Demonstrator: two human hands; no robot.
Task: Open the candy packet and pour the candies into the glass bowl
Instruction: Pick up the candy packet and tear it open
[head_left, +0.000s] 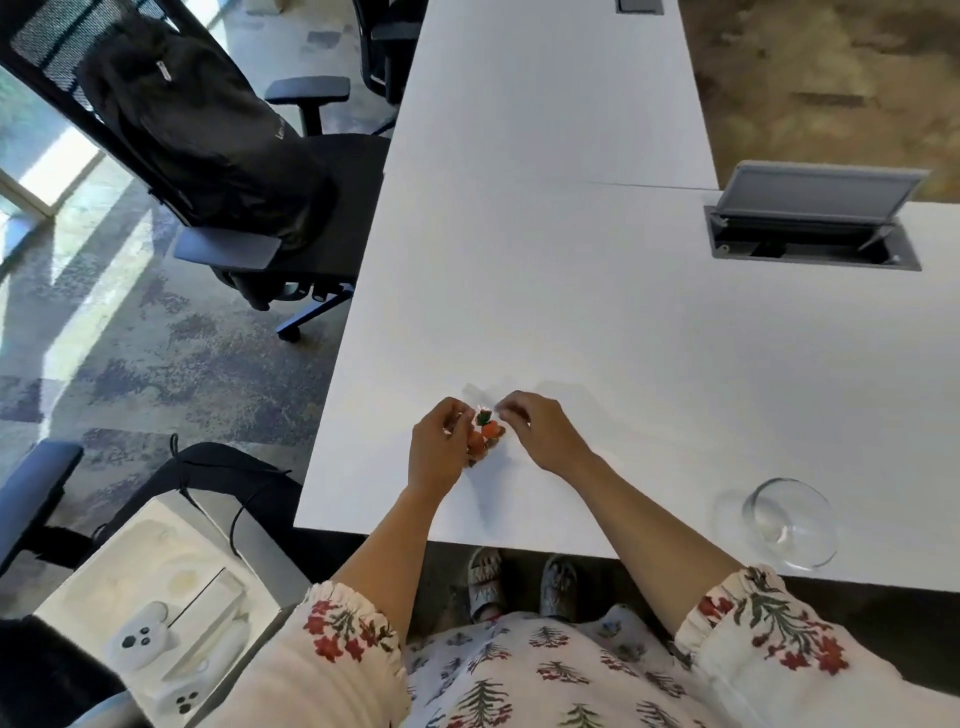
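A small clear candy packet with orange and green candies inside is held between both hands above the white table. My left hand grips its left side and lower part. My right hand pinches its top right edge with fingertips. The clear top of the packet sticks up between the two hands. An empty glass bowl stands on the table near the front edge, well to the right of my right arm.
An open grey cable hatch is set in the table at the right back. Black office chairs stand left of the table, one carrying a backpack. A white box with controllers lies at lower left.
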